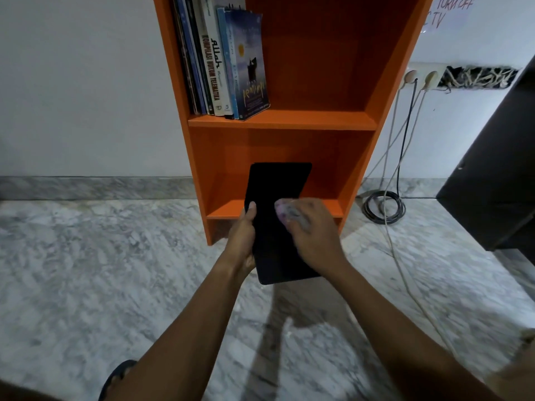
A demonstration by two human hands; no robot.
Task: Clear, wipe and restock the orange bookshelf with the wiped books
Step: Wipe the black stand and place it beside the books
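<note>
While the left hand grips it, the black book stands lengthwise upright.

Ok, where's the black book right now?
The black book is held centre of the head view, in front of the orange bookshelf, left hand gripping its left edge, right hand pressing a cloth on its cover.

Books stand at the left on the bookshelf's upper shelf

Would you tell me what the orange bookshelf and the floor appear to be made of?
The orange bookshelf looks like laminated board: flat, uniform, matte colour. The floor is likely polished marble or marble-look tile: grey veining, soft sheen.
</note>
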